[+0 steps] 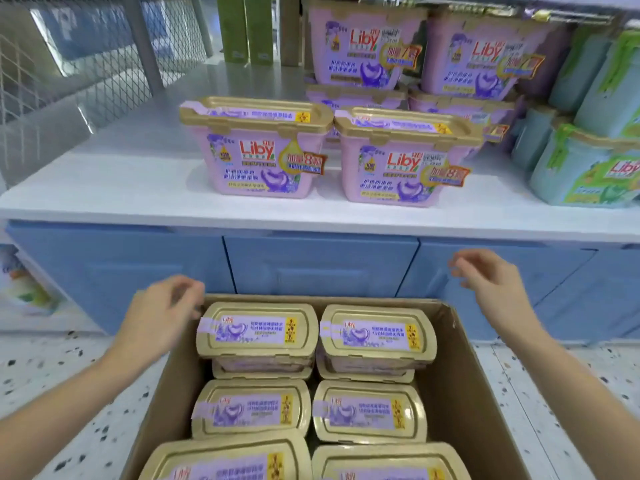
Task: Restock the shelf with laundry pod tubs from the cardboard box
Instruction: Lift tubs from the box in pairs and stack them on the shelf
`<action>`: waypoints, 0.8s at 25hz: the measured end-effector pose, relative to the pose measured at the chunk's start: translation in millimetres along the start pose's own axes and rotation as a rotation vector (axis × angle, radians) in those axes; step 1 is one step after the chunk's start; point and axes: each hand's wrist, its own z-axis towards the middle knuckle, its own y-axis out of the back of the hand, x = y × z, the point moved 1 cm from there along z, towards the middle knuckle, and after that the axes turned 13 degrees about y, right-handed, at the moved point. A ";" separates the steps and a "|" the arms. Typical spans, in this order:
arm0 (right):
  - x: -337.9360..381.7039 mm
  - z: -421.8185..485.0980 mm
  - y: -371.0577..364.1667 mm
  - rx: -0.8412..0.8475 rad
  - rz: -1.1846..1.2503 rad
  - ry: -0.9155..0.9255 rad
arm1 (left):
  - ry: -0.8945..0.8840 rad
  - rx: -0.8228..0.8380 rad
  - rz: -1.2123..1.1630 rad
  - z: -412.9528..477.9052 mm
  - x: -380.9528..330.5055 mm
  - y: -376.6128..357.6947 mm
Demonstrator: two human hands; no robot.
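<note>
An open cardboard box (460,368) on the floor holds several pink laundry pod tubs with gold lids, stacked in two columns; the far pair (258,329) (377,332) sits highest. Two matching tubs (256,147) (405,157) stand side by side on the white shelf (121,188), with more stacked behind them (363,46). My left hand (166,310) hovers at the box's far left corner, fingers loosely curled, holding nothing. Above the far right corner, my right hand (491,282) is held empty with fingers apart.
Green tubs (588,164) fill the shelf's right end. Green cartons (242,29) stand at the back, a wire mesh panel (69,64) closes the left side. Blue cabinet doors (318,265) lie below the shelf. The shelf's left half is bare. Speckled floor surrounds the box.
</note>
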 end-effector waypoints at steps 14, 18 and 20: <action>-89.1 -77.7 -66.8 0.159 0.155 -0.676 | 0.686 0.215 -0.518 7.3 57.0 -82.6; -95.6 -73.6 -68.9 0.117 0.055 -0.669 | 0.659 0.107 -0.480 8.0 57.4 -89.3; -95.7 -71.1 -66.3 0.109 0.004 -0.642 | 0.618 0.095 -0.439 6.8 59.7 -89.8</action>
